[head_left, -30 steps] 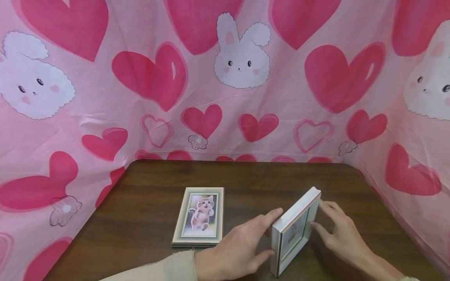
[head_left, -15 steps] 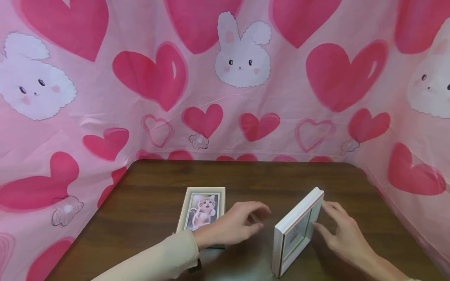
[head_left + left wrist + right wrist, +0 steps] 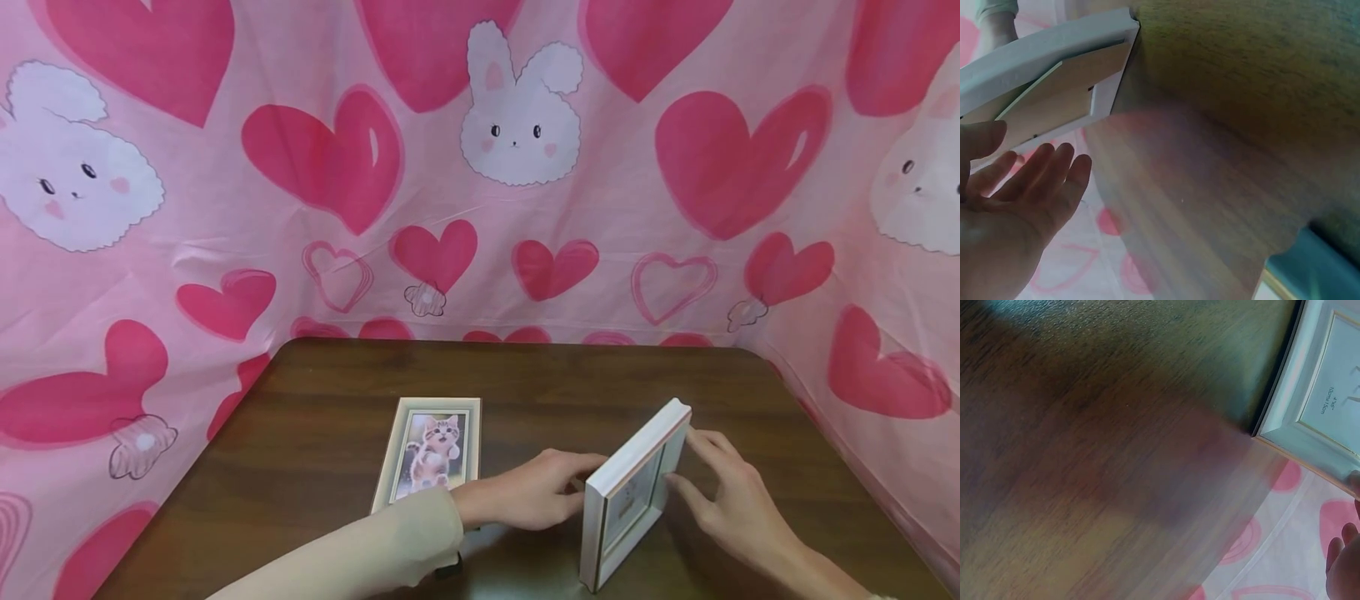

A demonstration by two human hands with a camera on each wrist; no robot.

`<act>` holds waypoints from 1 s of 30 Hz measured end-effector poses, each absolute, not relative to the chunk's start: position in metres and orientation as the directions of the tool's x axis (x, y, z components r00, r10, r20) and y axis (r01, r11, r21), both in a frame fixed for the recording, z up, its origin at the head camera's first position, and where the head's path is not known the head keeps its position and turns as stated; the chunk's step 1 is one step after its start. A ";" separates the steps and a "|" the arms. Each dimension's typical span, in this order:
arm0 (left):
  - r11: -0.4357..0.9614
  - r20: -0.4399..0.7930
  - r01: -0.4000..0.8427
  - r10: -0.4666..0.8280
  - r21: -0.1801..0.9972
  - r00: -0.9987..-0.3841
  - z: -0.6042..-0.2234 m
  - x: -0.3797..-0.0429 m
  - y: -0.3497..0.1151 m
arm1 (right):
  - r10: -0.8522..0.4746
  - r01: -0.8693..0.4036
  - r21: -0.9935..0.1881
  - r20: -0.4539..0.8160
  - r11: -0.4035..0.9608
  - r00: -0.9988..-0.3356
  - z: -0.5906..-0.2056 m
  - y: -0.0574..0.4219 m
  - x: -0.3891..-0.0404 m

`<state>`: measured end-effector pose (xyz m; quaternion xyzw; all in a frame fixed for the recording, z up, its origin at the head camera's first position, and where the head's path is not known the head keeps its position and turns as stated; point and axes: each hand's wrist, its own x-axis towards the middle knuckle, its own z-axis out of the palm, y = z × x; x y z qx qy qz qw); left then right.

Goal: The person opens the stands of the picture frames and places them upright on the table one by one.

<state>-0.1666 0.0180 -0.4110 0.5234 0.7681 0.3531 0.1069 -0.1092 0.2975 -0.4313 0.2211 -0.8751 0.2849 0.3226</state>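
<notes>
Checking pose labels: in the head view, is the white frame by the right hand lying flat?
No, the white frame stands upright on its edge, with the right hand gripping its side.

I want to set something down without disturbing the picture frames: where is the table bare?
The table is bare left of the kitten picture frame, and along the back edge before the heart-print cloth. Crowded: nearer the front, where the left sleeve, left hand, white picture frame and right hand come close together.
</notes>
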 end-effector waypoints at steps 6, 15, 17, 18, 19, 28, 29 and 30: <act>0.216 0.195 0.760 0.891 0.612 -0.410 -0.412 -0.165 0.018 | -0.200 -0.573 -0.362 0.691 0.735 -0.694 -0.430 0.297 -0.109; 0.219 0.158 0.765 0.909 0.605 -0.385 -0.412 -0.163 0.016 | -0.206 -0.580 -0.359 0.694 0.731 -0.690 -0.430 0.297 -0.109; 0.225 0.145 0.765 0.912 0.603 -0.383 -0.412 -0.163 0.016 | -0.207 -0.576 -0.357 0.691 0.735 -0.693 -0.430 0.297 -0.109; 0.232 0.138 0.768 0.913 0.597 -0.384 -0.411 -0.163 0.016 | -0.207 -0.574 -0.357 0.689 0.737 -0.695 -0.429 0.297 -0.109; 0.240 0.131 0.772 0.914 0.588 -0.384 -0.411 -0.162 0.016 | -0.207 -0.573 -0.357 0.688 0.738 -0.696 -0.429 0.297 -0.109; 0.264 0.115 0.802 0.918 0.536 -0.379 -0.411 -0.159 0.016 | -0.207 -0.578 -0.361 0.690 0.732 -0.694 -0.430 0.298 -0.109; 0.261 0.121 0.808 0.918 0.528 -0.376 -0.412 -0.159 0.016 | -0.207 -0.577 -0.361 0.690 0.733 -0.694 -0.430 0.298 -0.109; 0.257 0.125 0.810 0.919 0.528 -0.373 -0.412 -0.159 0.016 | -0.207 -0.577 -0.359 0.691 0.733 -0.693 -0.430 0.298 -0.109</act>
